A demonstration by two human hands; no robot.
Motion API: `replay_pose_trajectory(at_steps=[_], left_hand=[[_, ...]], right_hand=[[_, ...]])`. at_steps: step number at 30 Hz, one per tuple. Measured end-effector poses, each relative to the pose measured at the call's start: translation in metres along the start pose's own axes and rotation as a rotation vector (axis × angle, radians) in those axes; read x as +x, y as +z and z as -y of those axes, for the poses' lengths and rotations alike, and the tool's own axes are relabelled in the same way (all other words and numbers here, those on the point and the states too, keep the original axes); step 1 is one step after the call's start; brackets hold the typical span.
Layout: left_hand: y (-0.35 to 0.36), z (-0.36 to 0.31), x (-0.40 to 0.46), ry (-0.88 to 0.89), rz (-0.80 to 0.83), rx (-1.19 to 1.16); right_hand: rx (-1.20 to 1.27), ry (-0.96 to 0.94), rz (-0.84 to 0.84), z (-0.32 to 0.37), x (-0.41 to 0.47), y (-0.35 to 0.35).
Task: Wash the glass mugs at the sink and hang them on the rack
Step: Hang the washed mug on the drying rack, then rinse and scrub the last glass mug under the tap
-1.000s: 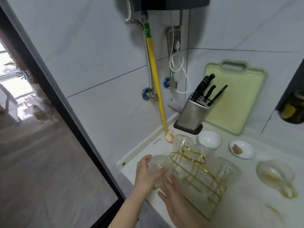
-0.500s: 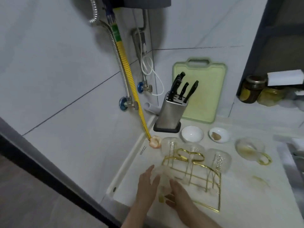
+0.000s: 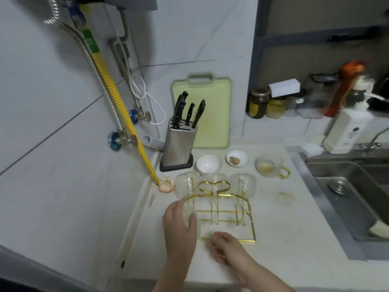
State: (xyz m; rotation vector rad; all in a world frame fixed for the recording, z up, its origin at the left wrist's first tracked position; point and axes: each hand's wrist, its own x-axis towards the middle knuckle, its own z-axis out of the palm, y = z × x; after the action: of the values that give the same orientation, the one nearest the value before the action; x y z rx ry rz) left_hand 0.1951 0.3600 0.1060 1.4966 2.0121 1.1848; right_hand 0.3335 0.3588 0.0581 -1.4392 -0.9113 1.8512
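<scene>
glass mug [image 3: 191, 216] gripped in left hand [image 3: 179, 224] at rack [image 3: 227, 211]; right hand [image 3: 228, 248] loosely open beside it.

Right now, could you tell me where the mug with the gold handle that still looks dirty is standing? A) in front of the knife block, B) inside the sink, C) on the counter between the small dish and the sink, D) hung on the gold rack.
C: the dirty mug with the gold handle stands on the counter, right of the small dish and left of the sink, off the gold rack.

Single head view, angled down, near the counter [image 3: 294, 228]
</scene>
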Motion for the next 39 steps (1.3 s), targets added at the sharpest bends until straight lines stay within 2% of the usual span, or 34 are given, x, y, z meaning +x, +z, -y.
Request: replay_pose_trajectory(at_steps=[7, 13, 17, 21, 25, 29, 34, 39], left_hand=[[0.051, -0.075, -0.013, 0.261, 0.168, -0.183], [0.133, -0.115, -0.018, 0.289, 0.378, -0.261], [0.200, -0.139, 0.000, 0.098, 0.458, -0.308], [0.258, -0.156, 0.036, -0.145, 0.484, -0.294], [0.303, -0.158, 0.075, -0.240, 0.437, -0.231], [0.328, -0.158, 0.108, -0.417, 0.394, -0.309], [0.348, -0.156, 0.131, -0.453, 0.384, -0.324], [0.355, -0.154, 0.133, -0.504, 0.449, -0.341]], right_hand=[[-0.212, -0.158, -0.230, 0.011, -0.030, -0.098], [-0.198, -0.237, -0.459, 0.046, -0.003, -0.195], [-0.202, -0.255, -0.474, 0.082, 0.035, -0.245], [-0.341, -0.264, -0.469, 0.121, 0.079, -0.286], [-0.556, -0.256, -0.377, 0.146, 0.124, -0.312], [-0.645, -0.250, -0.261, 0.152, 0.157, -0.317], [-0.673, -0.245, -0.214, 0.151, 0.183, -0.318], [-0.698, -0.262, -0.194, 0.146, 0.187, -0.324]])
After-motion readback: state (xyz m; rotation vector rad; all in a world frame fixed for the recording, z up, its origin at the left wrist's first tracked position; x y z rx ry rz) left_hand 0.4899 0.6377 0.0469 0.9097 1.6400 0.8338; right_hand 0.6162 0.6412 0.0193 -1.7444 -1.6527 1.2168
